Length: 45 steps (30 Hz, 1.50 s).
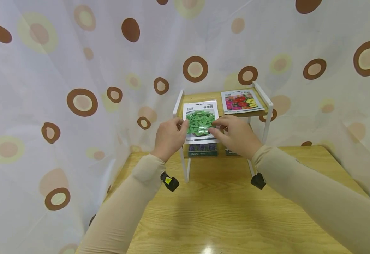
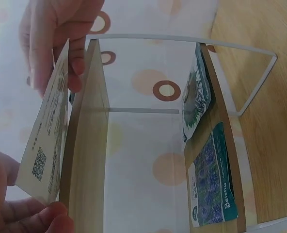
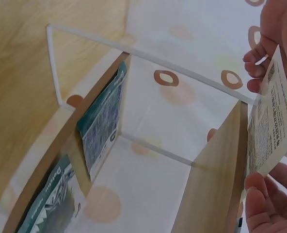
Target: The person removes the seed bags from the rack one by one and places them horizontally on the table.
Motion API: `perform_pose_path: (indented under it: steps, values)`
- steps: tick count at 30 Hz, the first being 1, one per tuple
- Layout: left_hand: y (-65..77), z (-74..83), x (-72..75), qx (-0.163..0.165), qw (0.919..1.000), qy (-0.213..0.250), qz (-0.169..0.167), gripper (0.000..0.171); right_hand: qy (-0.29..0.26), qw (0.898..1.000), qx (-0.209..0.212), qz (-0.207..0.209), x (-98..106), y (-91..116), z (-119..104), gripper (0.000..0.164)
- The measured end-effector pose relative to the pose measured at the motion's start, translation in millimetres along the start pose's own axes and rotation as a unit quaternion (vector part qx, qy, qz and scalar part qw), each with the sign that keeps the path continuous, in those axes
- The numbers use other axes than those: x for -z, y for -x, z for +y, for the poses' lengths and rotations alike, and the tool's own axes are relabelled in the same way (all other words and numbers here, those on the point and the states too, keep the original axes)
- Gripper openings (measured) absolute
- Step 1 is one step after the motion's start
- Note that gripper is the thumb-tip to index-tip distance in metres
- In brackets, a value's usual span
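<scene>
A spotted curtain (image 1: 61, 70) backs the wooden table (image 1: 210, 218), on which a two-tier rack (image 1: 201, 96) stands. From the left: the left hand (image 1: 169, 137) pinches the left edge of a green-leaf packet (image 1: 201, 120) between thumb and fingers. The packet lies directly between the hands, at the left of the upper tier, its near end projecting past the front edge; its long axis runs front to back, tilted. Contact of its far end with the board cannot be determined. The right hand (image 1: 237, 135) pinches the right edge; neither hand is clearly nearer. Further right, a flower packet (image 1: 240, 102) lies on the upper tier.
</scene>
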<state>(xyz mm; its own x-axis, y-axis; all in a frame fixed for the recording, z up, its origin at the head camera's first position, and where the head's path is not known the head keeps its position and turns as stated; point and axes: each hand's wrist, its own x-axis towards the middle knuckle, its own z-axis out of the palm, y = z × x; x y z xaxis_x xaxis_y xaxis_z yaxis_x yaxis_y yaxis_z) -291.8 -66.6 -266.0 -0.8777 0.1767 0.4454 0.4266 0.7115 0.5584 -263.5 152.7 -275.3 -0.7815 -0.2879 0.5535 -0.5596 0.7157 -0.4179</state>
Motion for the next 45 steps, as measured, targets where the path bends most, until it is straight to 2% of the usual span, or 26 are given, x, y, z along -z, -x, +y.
perform_pose_path:
  steps: [3,10,13,17,20,23,27,32,38,42,45]
  values:
    - [-0.4,-0.3,-0.8,0.016,0.9998,0.000,-0.010,0.035,-0.014,1.000,-0.017,0.004,-0.7,-1.1,1.2,0.036]
    - [1.6,-1.0,-3.1,0.048,0.9983,0.001,-0.034,0.045,-0.028,0.997,-0.075,-0.007,-4.4,-2.3,1.5,0.051]
    - [3.8,-2.7,-5.2,0.055,0.9976,0.008,-0.041,0.047,-0.044,0.994,-0.094,-0.025,-6.1,-1.2,1.0,0.054]
    - [7.3,-6.7,-8.2,0.048,0.9974,0.034,-0.042,0.047,-0.060,0.992,-0.102,-0.050,-7.7,1.6,1.4,0.056]
    - [9.7,-13.2,-11.4,0.029,0.9957,0.079,-0.040,0.046,-0.062,0.991,-0.101,-0.055,-7.8,4.0,2.9,0.058]
    - [13.4,-21.6,-14.9,0.011,0.9906,0.131,-0.039,0.045,-0.068,0.991,-0.104,-0.059,-8.7,7.0,5.2,0.060]
    - [20.5,-30.1,-19.4,0.015,0.9781,0.202,-0.050,0.045,-0.091,0.989,-0.099,-0.064,-11.7,13.3,9.2,0.064]
    - [29.8,-33.9,-22.1,0.052,0.9505,0.299,-0.068,0.046,-0.110,0.988,-0.087,-0.067,-12.2,21.1,9.1,0.064]
    - [40.1,-35.3,-21.6,0.066,0.9255,0.366,-0.072,0.048,-0.119,0.988,-0.081,-0.062,-15.1,28.3,8.9,0.064]
    - [47.4,-37.9,-20.7,0.067,0.9151,0.390,-0.076,0.049,-0.125,0.986,-0.078,-0.079,-18.4,34.4,11.1,0.066]
    - [52.7,-39.8,-19.7,0.069,0.9139,0.392,-0.077,0.049,-0.136,0.983,-0.072,-0.098,-19.8,38.4,13.4,0.070]
